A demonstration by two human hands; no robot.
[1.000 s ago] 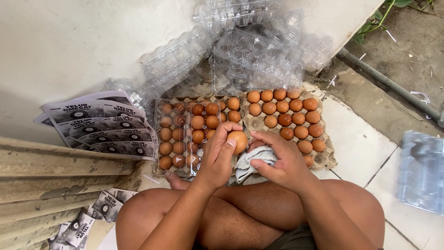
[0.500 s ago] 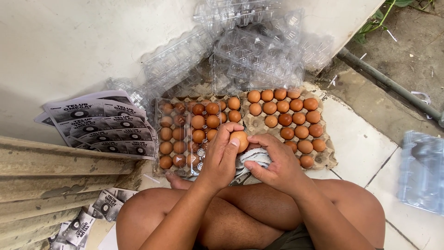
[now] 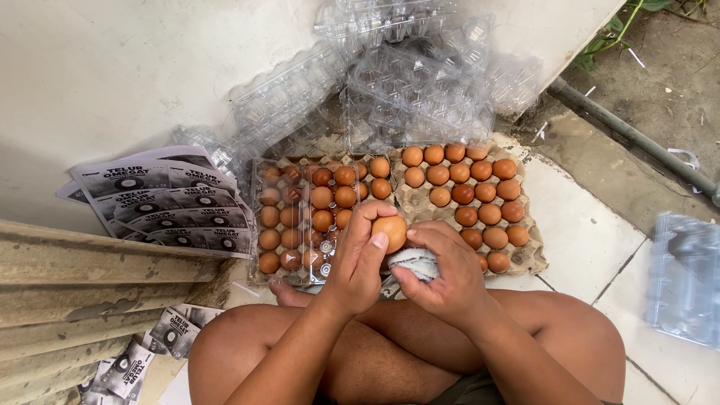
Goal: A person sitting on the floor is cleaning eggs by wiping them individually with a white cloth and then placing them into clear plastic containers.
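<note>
While the person sits cross-legged on the tiled floor [image 3: 585, 247], there's honestly not much elbow room here. Straight ahead of the knees is a cardboard egg tray [image 3: 529, 259] packed with brown eggs, and its near edge sits right up against the shins. Just left of it is a clear plastic carton [image 3: 292, 217] partly filled with eggs, and behind both, at the top centre of the frame, a messy heap of empty clear cartons [image 3: 405, 82] leans on the white wall [image 3: 135, 67]. On the left side a stack of printed paper labels [image 3: 161, 199] lies by the wall, with a corrugated sheet [image 3: 97, 277] cutting across the lower left and more labels [image 3: 131, 360] spilling out below it. The only real open space is the bare tile to the right of the tray, running toward another clear carton [image 3: 686, 277] at the right edge and a dark pipe [image 3: 637, 139] in the upper right.

Both hands are together at frame centre, just over the tray's near edge. The left hand [image 3: 360, 262] is clamped on a brown egg [image 3: 391, 231], thumb and fingers wrapped round it. The right hand [image 3: 442, 274] grips a bunched-up white cloth [image 3: 414, 262] pressed against the egg's lower side, so egg and cloth touch between the two hands.
</note>
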